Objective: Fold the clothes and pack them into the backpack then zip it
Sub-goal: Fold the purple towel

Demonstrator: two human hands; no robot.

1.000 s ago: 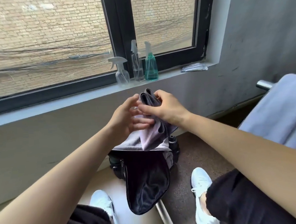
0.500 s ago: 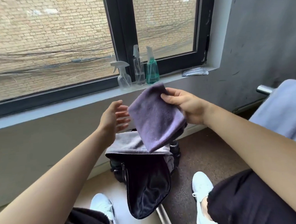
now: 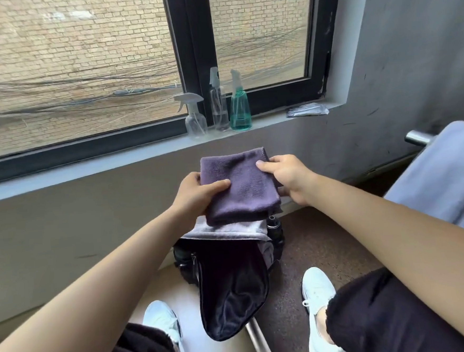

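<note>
1. Our left hand [image 3: 196,194], open a moment ago, now grips the purple cloth [image 3: 240,186] alongside our right hand [image 3: 287,176], thumbs on top.
2. The cloth sits folded flat just above the open backpack [image 3: 233,294].
3. We judge folding done; packing comes next.

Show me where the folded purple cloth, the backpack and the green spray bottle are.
folded purple cloth [image 3: 242,186]: head view, middle of its upper face.
backpack [image 3: 183,259]: head view, black left side wall.
green spray bottle [image 3: 239,112]: head view, body holding green liquid.
</note>
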